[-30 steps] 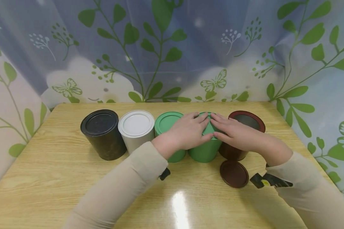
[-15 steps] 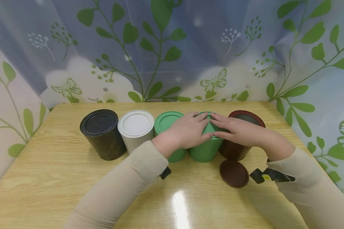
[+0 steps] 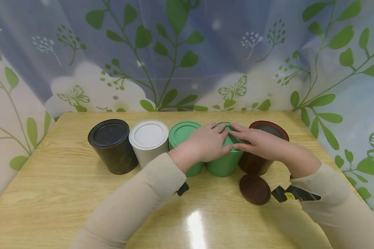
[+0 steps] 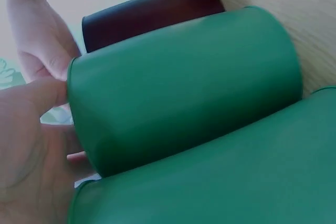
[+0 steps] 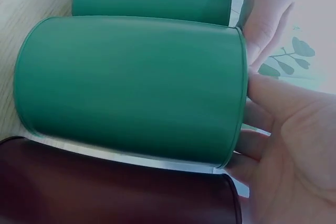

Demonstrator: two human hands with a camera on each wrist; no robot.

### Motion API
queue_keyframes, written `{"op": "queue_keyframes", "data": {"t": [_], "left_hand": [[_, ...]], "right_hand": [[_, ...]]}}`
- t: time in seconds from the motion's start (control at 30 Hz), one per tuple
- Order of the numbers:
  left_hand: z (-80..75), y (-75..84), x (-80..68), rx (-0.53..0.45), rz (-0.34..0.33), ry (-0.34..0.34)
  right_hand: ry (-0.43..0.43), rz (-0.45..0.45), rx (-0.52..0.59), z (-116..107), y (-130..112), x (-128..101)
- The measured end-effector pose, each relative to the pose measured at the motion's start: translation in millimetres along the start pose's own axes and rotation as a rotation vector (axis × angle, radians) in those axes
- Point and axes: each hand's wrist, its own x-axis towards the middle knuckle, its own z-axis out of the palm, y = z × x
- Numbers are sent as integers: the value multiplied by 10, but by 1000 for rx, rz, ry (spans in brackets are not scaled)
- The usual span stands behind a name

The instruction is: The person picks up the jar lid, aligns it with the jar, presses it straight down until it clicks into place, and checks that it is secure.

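Nearest on the counter [image 3: 65, 193] lies a loose brown lid [image 3: 255, 189], flat and just in front of the open brown can [image 3: 261, 152]. Behind it, both hands lie on top of the second green can [image 3: 223, 164], which stands upright between the first green can [image 3: 182, 133] and the brown can, touching or nearly touching both. The left hand [image 3: 205, 142] lies flat over the left part of its green lid [image 3: 229, 140], fingers fairly straight and pressing down, not curled round it. The right hand [image 3: 258, 143] does the same from the right side, fingers extended, fingertips near those of the left. Further left in the row stand a white can [image 3: 148, 140] and a black can [image 3: 111, 145], both lidded. A leaf-patterned curtain [image 3: 187, 52] hangs behind.
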Motion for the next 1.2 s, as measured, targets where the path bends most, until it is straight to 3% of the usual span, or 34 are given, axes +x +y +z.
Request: {"op": "queue_keyframes", "data": {"t": [0.13, 0.3, 0.47, 0.6, 0.7, 0.83, 0.93, 1.2], "left_hand": [[99, -7, -19, -12, -6, 27], [203, -14, -21, -31, 4, 87], [229, -7, -15, -9, 9, 123], [245, -5, -22, 3, -9, 140], [285, 21, -37, 91, -32, 176], [338, 71, -68, 231, -63, 276], [365, 98, -86, 252, -85, 319], [355, 93, -106, 204, -85, 301]], "right_hand": [[-10, 40, -42, 42, 7, -29], [14, 100, -174, 98, 1, -94], [39, 109, -305, 147, -5, -114], [54, 90, -324, 154, -20, -105], [57, 100, -335, 176, -18, -99], [71, 137, -441, 214, -32, -100], [103, 149, -516, 255, -42, -102], [177, 125, -508, 347, -44, -98]]}}
